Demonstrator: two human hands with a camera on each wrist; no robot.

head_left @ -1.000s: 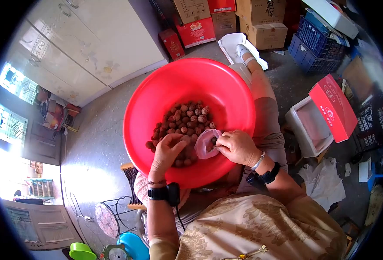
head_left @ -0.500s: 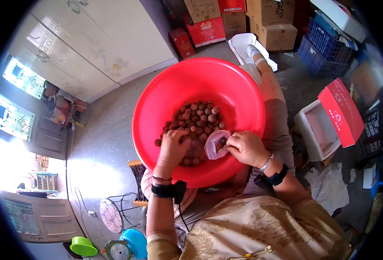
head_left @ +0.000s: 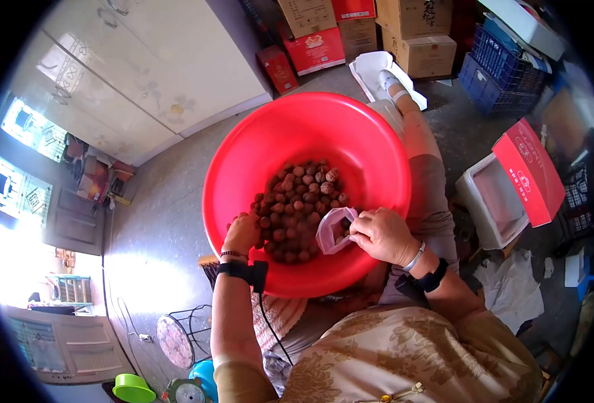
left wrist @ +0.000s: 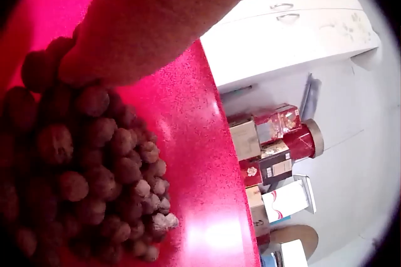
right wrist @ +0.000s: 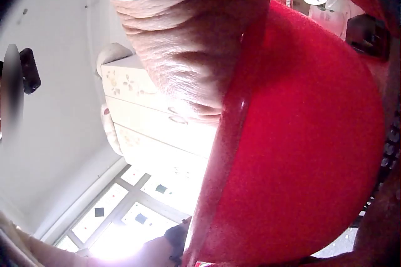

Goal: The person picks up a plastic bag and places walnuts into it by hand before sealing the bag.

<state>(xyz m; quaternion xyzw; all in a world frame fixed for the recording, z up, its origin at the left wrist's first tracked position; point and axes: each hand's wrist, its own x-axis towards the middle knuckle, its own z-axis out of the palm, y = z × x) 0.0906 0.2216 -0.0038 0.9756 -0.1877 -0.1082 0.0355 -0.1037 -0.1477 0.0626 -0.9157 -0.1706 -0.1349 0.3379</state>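
A pile of brown walnuts (head_left: 297, 208) lies in a large red basin (head_left: 243, 151) on the person's lap. At the near left of the pile, the left hand (head_left: 243, 233) reaches down among the nuts. The left wrist view has one of its fingers (left wrist: 144, 35) against dark walnuts (left wrist: 94, 179); I cannot tell whether it grips one. The right hand (head_left: 383, 235) pinches the edge of a small pale pink bag (head_left: 326, 236), whose mouth gapes, with something dark inside. The basin wall (right wrist: 301, 135) hides the right fingertips in the right wrist view.
Cartons (head_left: 426, 55) and blue crates (head_left: 495, 87) stand beyond the basin. At the right is a white foam box (head_left: 491, 198) with a red lid (head_left: 528, 171). A round stool (head_left: 174, 341) and a green basin (head_left: 133, 388) are at lower left; white cabinets (head_left: 149, 67) line the far left.
The left hand has moved left and down, from over the middle of the walnuts to their left edge, uncovering more nuts. The right hand still holds the bag in about the same place.
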